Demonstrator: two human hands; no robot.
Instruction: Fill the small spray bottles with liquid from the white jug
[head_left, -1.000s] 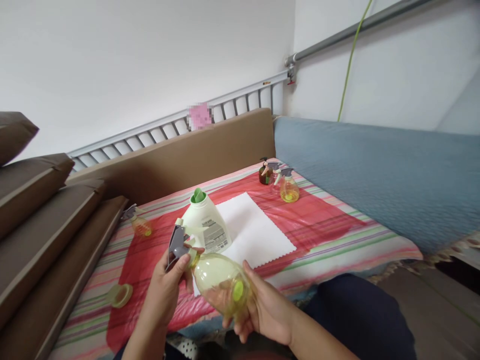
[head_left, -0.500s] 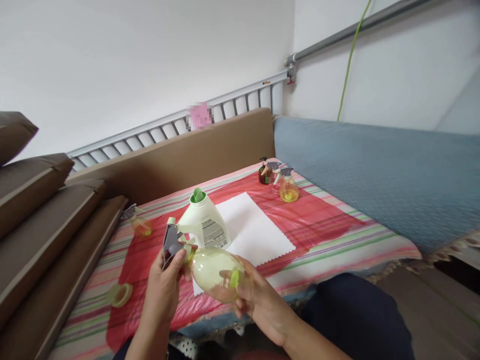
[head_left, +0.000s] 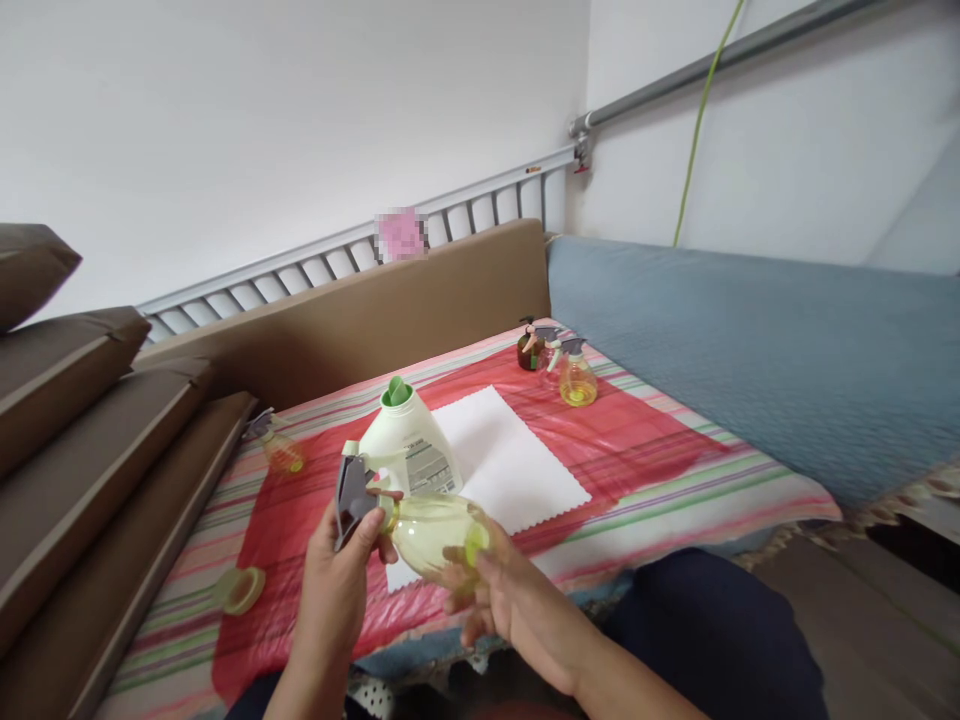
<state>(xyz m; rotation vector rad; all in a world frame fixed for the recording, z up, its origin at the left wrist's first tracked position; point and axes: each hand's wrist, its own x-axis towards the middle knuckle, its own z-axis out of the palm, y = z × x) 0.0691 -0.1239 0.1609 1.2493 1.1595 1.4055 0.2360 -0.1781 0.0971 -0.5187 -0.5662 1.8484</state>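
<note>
- The spray bottle lies on its side in the air between both hands, its long axis running roughly left to right, in front of the pale jug.
- The left hand has its grip closed around the neck, by the grey sprayer head; the right hand cups the base, fingers curled loosely.
- The bottle's see-through, yellow-tinted body looks smooth and glossy, swelling bulb-like.
- Below, a scallop-edged white mat lies on thin, wrinkled red sheeting.

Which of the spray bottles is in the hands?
The nearest spray bottle: the left hand grips its neck, the right hand its base. The left bottle and back-right bottles touch neither hand.
</note>
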